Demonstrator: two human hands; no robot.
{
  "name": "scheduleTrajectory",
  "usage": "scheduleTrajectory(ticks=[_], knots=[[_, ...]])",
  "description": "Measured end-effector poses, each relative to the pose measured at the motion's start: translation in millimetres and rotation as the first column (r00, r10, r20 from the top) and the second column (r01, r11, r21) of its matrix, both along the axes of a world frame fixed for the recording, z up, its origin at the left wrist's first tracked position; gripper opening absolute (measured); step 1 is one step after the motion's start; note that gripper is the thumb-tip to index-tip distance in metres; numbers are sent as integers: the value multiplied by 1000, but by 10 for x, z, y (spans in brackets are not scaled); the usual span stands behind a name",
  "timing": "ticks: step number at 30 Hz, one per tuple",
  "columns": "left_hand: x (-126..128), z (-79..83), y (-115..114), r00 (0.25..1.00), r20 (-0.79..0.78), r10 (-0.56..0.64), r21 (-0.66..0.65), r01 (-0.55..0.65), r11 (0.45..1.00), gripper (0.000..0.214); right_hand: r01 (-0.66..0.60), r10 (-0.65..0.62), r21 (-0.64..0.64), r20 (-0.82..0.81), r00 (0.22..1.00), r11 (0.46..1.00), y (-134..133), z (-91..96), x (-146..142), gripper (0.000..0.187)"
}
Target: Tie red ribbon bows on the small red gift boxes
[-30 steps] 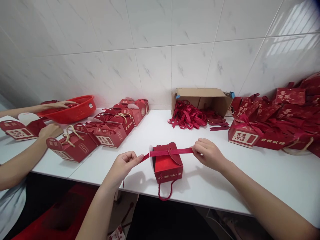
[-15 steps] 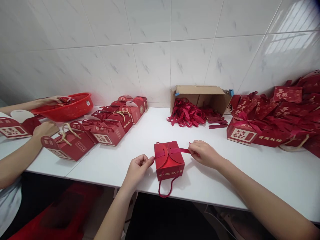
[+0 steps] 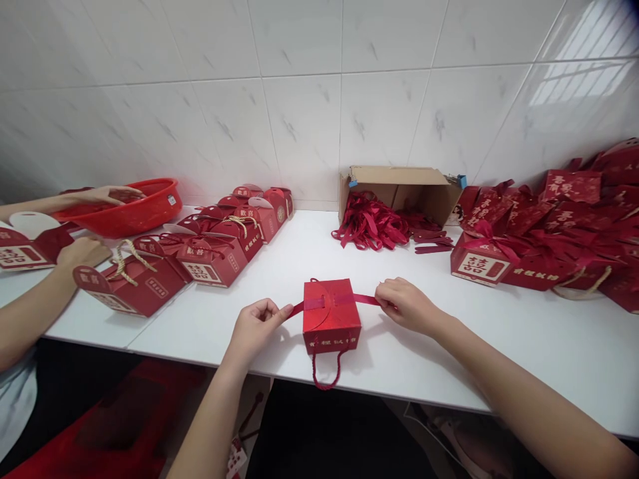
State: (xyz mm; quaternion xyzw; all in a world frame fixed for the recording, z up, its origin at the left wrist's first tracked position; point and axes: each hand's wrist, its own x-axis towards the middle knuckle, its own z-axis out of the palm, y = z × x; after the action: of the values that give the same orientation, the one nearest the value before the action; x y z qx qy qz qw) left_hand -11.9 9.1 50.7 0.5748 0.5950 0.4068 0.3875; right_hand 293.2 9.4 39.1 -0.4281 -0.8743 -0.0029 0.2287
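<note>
A red gift box (image 3: 331,322) with a rope handle (image 3: 327,382) hanging over its front side stands on the white table before me. A dark red ribbon (image 3: 367,300) runs through slots in its top flaps, which lie closed and overlapping. To the left of the box, my left hand (image 3: 257,329) pinches one end of the ribbon. My right hand (image 3: 404,305) grips the other end on the right side. The ribbon is stretched out flat between both hands and the box.
Behind the box, a cardboard carton (image 3: 399,175) lies on its side with loose ribbons (image 3: 372,223) spilling out. Finished-looking boxes (image 3: 536,269) are piled at right; more boxes (image 3: 219,256) stand in rows at left. A co-worker's hand (image 3: 117,194) reaches into a red basin (image 3: 150,216).
My left hand has moved left, drawing out more ribbon on that side. The box's top flaps have come together and now overlap. My right hand stays nearly in place.
</note>
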Motion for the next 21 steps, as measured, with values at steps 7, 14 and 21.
scheduleTrajectory(ticks=[7,14,21], knots=[[-90,6,11,991,-37,132,203,-122,972,29,118,-120,51,45,992,992,-56,33,-26,18],[-150,70,-429,967,-241,79,207,-28,978,21,135,-177,-438,-57,983,889,-430,229,-26,22],[36,-40,-404,969,-181,-170,-55,163,985,45,-339,-467,-793,-582,665,505,-520,4,-342,41]])
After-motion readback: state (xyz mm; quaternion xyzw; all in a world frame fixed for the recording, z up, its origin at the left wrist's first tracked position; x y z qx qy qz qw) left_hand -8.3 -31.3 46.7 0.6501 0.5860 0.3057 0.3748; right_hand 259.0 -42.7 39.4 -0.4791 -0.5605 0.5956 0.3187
